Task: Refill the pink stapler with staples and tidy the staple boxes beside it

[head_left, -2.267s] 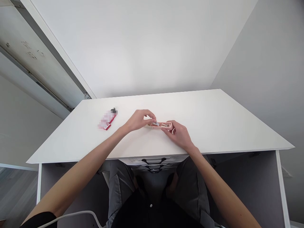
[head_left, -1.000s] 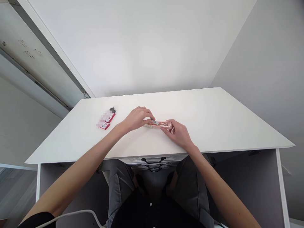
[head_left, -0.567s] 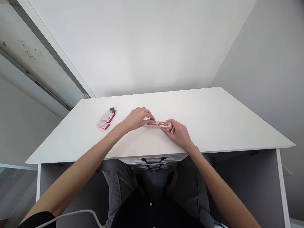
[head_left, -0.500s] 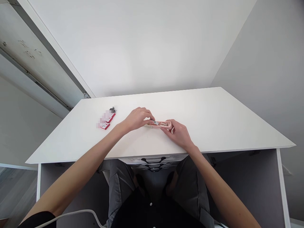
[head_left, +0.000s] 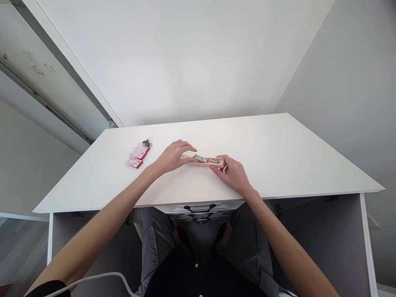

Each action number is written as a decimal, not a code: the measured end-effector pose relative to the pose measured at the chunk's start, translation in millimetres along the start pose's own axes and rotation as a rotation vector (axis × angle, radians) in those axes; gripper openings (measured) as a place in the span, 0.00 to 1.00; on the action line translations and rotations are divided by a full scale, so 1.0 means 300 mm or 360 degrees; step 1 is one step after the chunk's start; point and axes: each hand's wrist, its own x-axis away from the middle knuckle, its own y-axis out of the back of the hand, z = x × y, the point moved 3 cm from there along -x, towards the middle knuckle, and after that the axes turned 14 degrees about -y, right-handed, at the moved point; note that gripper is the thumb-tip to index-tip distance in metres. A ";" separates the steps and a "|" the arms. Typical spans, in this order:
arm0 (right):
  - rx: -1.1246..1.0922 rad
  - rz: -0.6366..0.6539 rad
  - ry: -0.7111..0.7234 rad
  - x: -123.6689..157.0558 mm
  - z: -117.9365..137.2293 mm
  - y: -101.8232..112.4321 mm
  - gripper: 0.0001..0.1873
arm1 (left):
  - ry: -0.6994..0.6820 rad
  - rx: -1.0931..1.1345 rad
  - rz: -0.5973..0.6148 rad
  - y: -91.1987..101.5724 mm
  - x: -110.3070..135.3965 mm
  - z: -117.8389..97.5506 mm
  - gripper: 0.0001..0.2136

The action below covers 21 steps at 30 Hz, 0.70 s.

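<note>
A long, narrow pink case [head_left: 219,166] with an open top lies on the white tabletop. Small metal-looking and reddish parts show inside it, too small to name. A grey strip-shaped piece [head_left: 200,158] sits slightly tilted at its left part. My right hand [head_left: 232,173] grips the case's right end between thumb and fingers. Around the left end is my left hand [head_left: 173,157], its thumb and fingers apart and holding nothing I can see. A pale end piece [head_left: 185,156] shows between that thumb and the fingers.
On the left of the tabletop [head_left: 278,156] lie red-and-white small packs [head_left: 136,164], partly blurred out, and a small black object [head_left: 146,142]. A wall stands behind. Black drawer handles [head_left: 200,207] show below the front edge, and a white cable [head_left: 93,277] crosses near my left arm.
My left hand has let go of the grey strip-shaped piece and moved a little left, its fingers spreading. The piece now shows more fully. My right hand and the case stay in place.
</note>
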 end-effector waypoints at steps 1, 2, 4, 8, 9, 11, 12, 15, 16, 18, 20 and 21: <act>-0.0013 -0.0002 -0.0009 -0.001 0.000 0.001 0.16 | 0.0041 0.0014 -0.0030 -0.003 0.021 0.013 0.22; -0.0026 -0.0005 -0.0022 -0.002 0.001 0.003 0.17 | 0.0090 0.0029 -0.0047 -0.009 0.044 0.027 0.23; -0.0071 -0.0012 -0.0062 -0.004 0.005 0.007 0.18 | 0.0194 0.0061 -0.0032 -0.026 0.094 0.054 0.26; -0.0307 0.0026 -0.0133 -0.009 0.021 0.015 0.18 | 0.0263 0.0108 0.0038 -0.070 0.182 0.076 0.27; -0.0367 0.0047 -0.0146 -0.010 0.025 0.017 0.18 | 0.0256 0.0126 0.0035 -0.080 0.197 0.071 0.26; -0.0436 0.0069 -0.0173 -0.017 0.031 0.023 0.16 | 0.0258 0.0170 -0.0003 -0.096 0.221 0.052 0.25; -0.0446 0.0061 -0.0180 -0.022 0.034 0.028 0.16 | 0.0273 0.0193 -0.0032 -0.102 0.229 0.041 0.25; -0.0401 -0.0027 -0.0135 -0.052 0.054 0.041 0.16 | 0.0331 0.0274 -0.0112 -0.115 0.244 0.004 0.27; -0.0376 -0.0051 -0.0098 -0.065 0.066 0.042 0.16 | 0.0334 0.0314 -0.0129 -0.118 0.246 -0.007 0.27; -0.0331 -0.0045 0.0002 -0.091 0.096 0.032 0.16 | 0.0318 0.0407 -0.0148 -0.121 0.247 -0.025 0.26; -0.0272 0.0037 0.0107 -0.110 0.128 0.006 0.15 | 0.0295 0.0490 -0.0158 -0.122 0.249 -0.036 0.26; -0.0232 0.0089 0.0146 -0.116 0.141 -0.013 0.15 | 0.0290 0.0519 -0.0166 -0.123 0.251 -0.038 0.26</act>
